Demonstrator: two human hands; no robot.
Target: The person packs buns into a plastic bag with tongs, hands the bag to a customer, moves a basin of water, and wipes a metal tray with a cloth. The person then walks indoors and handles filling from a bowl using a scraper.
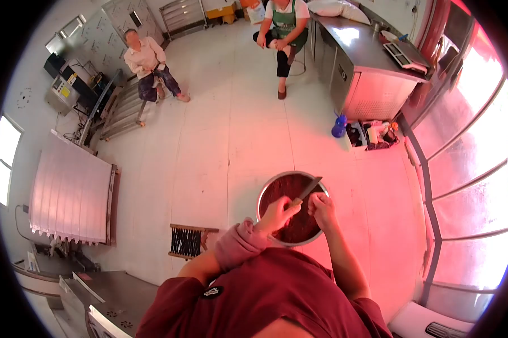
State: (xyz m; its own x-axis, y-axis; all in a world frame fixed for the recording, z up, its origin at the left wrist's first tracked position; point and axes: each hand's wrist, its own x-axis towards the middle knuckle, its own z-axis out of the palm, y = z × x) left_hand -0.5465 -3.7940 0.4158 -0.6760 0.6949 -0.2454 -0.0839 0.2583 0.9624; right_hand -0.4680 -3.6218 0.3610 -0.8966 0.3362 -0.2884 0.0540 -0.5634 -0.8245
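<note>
My left hand point(277, 215) grips the wooden handle of a knife point(310, 190). Its blade points up and to the right, over a large round metal basin point(259, 194). Inside the basin lies a dark red mass point(285, 186) whose kind I cannot make out. My right hand point(321, 210) is closed above the basin's right side, close to the blade. Whatever its fingers may hold is hidden.
A low folding stool point(192, 241) stands left of the basin. Two people, one seated point(147, 62) and one in a green apron point(285, 25), are farther back. A steel counter point(355, 48) with a scale point(403, 56) stands right. Below it sit a blue bottle point(339, 125) and boxes.
</note>
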